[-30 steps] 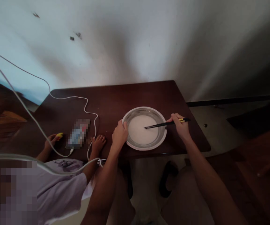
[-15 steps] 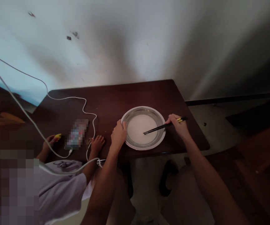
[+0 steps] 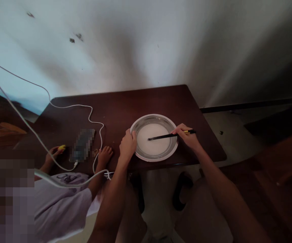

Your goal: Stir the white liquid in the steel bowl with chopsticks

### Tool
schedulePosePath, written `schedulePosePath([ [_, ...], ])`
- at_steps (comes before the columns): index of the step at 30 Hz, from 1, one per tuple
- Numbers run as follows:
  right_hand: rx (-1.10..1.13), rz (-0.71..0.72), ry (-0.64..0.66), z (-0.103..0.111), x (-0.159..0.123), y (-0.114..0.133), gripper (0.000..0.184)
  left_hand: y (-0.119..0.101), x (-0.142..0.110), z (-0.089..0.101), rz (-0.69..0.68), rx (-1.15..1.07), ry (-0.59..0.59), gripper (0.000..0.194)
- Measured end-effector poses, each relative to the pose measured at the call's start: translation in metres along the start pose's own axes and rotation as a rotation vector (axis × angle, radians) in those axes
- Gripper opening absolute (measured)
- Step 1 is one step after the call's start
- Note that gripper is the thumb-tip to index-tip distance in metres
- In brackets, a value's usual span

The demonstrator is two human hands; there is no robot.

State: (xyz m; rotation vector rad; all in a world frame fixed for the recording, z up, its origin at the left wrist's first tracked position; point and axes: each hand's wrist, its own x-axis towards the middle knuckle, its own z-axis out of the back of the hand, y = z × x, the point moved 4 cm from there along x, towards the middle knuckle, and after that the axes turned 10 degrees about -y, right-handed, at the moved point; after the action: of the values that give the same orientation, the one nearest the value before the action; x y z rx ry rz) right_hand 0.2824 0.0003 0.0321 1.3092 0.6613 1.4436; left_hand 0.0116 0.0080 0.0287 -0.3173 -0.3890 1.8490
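Note:
A round metal basin (image 3: 158,159) stands near the table's front edge with a whitish liquid or batter (image 3: 156,145) in it. My left hand (image 3: 128,144) grips the basin's left rim, thumb on top and fingers around the outside. In my right hand (image 3: 187,136), above the right rim, is a pair of black chopsticks (image 3: 163,136) with yellow bands near the upper end. They slant left and their tips touch the white mixture around its middle.
On the dark wooden table (image 3: 120,104), a phone (image 3: 82,145) lies at the left with a white cable (image 3: 71,105) running from it. Close on my left sits another person, one hand (image 3: 105,155) on the table, the other holding a small yellow object (image 3: 61,147). A wall (image 3: 146,50) stands behind.
My right hand and the chopsticks have moved left, and the tips have shifted left and slightly away from me in the mixture. My left hand stays on the rim.

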Motion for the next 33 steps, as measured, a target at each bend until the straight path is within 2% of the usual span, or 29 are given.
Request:
schedulePosePath([
  [3, -0.051, 0.037, -0.095, 0.005, 0.002, 0.001, 0.024, 0.001, 0.000, -0.001, 0.002, -0.001, -0.007, 0.046],
  [5, -0.046, -0.016, -0.201, 0.016, 0.004, -0.003, 0.030, 0.002, 0.001, -0.001, 0.005, -0.008, -0.008, 0.046],
  [7, -0.006, -0.083, -0.234, 0.021, 0.004, -0.007, 0.036, 0.003, 0.001, 0.000, 0.008, -0.025, -0.008, 0.046],
  [10, 0.034, -0.105, -0.117, 0.013, 0.000, -0.006, 0.035, 0.004, 0.004, 0.002, 0.017, -0.059, -0.019, 0.045],
  [13, 0.001, -0.028, -0.010, 0.004, -0.002, 0.000, 0.027, 0.007, 0.008, 0.002, 0.011, -0.082, -0.037, 0.043],
  [16, -0.036, -0.001, -0.101, 0.012, 0.001, 0.001, 0.027, 0.010, 0.012, 0.000, 0.000, -0.091, -0.046, 0.040],
  [19, -0.005, -0.058, -0.180, 0.023, 0.004, -0.003, 0.035, 0.012, 0.015, -0.001, -0.029, -0.111, -0.046, 0.038],
  [22, 0.025, -0.063, -0.082, 0.018, 0.002, -0.003, 0.033, 0.013, 0.017, -0.001, -0.049, -0.115, -0.054, 0.036],
  [25, -0.008, 0.009, 0.018, 0.009, -0.001, 0.002, 0.025, 0.013, 0.018, 0.000, -0.060, -0.107, -0.061, 0.034],
  [27, -0.034, 0.022, -0.020, 0.012, -0.001, 0.003, 0.024, 0.013, 0.019, 0.000, -0.067, -0.103, -0.065, 0.032],
  [30, -0.028, -0.043, -0.133, 0.022, 0.002, -0.001, 0.032, 0.012, 0.019, -0.001, -0.076, -0.093, -0.060, 0.032],
  [33, 0.004, -0.081, -0.077, 0.020, 0.001, -0.001, 0.034, 0.013, 0.019, 0.000, -0.086, -0.082, -0.054, 0.032],
])
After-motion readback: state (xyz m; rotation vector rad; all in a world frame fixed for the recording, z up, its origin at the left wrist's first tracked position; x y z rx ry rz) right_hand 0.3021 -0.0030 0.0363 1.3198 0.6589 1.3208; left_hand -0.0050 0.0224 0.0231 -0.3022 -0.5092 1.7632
